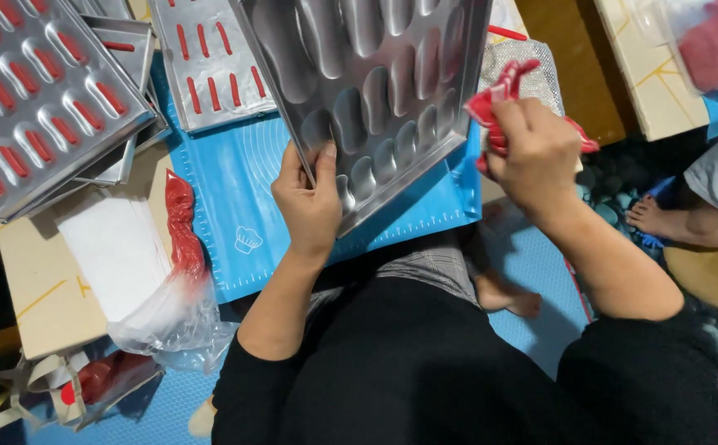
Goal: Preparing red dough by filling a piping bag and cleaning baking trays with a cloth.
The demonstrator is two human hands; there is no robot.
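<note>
My left hand (309, 202) grips the lower corner of a metal baking tray (375, 74) with rows of oval moulds, held tilted above a blue silicone mat (244, 189). My right hand (532, 152) is closed on a bunch of red strips (499, 103) just to the right of the tray's edge. The tray's moulds facing me look bare.
Similar trays with red strips in their moulds are stacked at the top left (42, 91) and top centre (211, 66). A plastic bag of red stuff (182, 272) and white paper (116, 247) lie left. Another person's foot (672, 218) rests at the right.
</note>
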